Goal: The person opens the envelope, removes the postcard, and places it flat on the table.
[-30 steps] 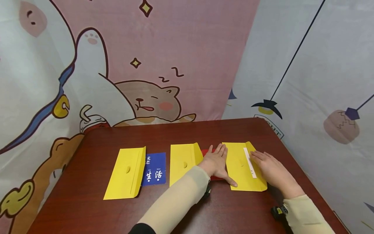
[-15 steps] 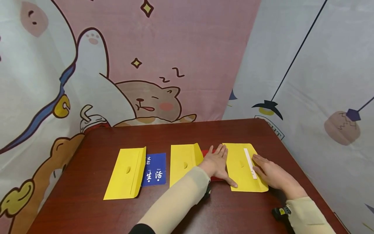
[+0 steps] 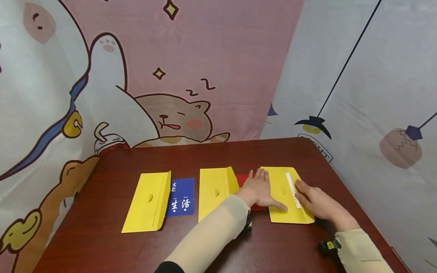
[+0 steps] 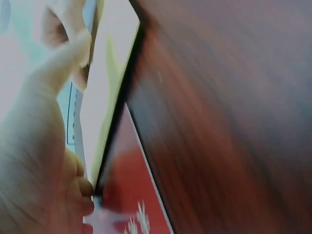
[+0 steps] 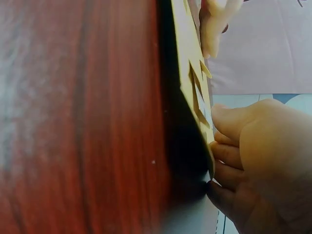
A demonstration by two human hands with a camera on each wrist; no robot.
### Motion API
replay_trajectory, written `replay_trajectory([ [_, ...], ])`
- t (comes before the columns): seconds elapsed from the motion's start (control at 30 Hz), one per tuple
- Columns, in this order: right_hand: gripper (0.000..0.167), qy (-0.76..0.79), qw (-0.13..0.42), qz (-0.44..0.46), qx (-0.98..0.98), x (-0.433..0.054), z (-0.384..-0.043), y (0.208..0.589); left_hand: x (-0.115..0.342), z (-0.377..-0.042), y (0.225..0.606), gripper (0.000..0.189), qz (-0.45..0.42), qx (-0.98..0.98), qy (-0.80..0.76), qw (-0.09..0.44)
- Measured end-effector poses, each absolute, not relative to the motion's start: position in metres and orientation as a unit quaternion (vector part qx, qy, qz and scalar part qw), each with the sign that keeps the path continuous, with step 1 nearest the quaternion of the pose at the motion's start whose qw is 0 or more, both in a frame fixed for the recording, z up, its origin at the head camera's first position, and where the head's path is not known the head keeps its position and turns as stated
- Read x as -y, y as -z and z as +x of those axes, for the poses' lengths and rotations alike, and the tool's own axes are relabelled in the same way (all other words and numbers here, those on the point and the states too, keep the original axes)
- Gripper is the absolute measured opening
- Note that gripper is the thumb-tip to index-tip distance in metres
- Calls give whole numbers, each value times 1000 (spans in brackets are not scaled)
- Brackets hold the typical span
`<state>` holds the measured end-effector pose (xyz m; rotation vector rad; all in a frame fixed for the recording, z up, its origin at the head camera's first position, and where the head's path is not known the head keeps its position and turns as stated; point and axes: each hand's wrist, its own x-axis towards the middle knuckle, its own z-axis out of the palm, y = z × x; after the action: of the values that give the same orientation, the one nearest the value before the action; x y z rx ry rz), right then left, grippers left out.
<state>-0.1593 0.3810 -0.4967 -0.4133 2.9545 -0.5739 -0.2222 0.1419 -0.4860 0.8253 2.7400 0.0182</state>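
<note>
In the head view, a yellow envelope (image 3: pixel 280 178) with a white strip (image 3: pixel 293 189) near its right side lies on the table between the two hands. The left hand (image 3: pixel 257 189) rests at its left edge, fingers straight, its thumb spread over the yellow paper. At the right edge, the right hand (image 3: pixel 321 204) lies along the flap with extended fingers, thumb near the strip. Part of a red card (image 3: pixel 243 179) shows beneath the left hand. In the right wrist view, the thumb and fingertips are right at the envelope's edge (image 5: pixel 192 78).
A second yellow envelope (image 3: pixel 211 184) lies left of the red card. Farther left are a blue card (image 3: pixel 182 195) with white characters and a third yellow envelope (image 3: pixel 145 204). The brown table (image 3: pixel 218 153) backs onto a cartoon-printed cloth (image 3: pixel 239 76).
The left hand has shifted slightly right, its thumb farther onto the envelope. The right hand has moved slightly right and down, and the flap's top corner lies flatter than before.
</note>
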Motion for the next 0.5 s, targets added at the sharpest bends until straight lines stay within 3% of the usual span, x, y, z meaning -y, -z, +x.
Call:
replay_trajectory([
  [0.23,61,206,47,-151,-966,-383,-159,496,-162,-214,489,139,242,-963,5,117],
  [0.5,60,209,43,-150,-965,-385,-158,498,-186,-201,493,148,179,-979,-5,96],
])
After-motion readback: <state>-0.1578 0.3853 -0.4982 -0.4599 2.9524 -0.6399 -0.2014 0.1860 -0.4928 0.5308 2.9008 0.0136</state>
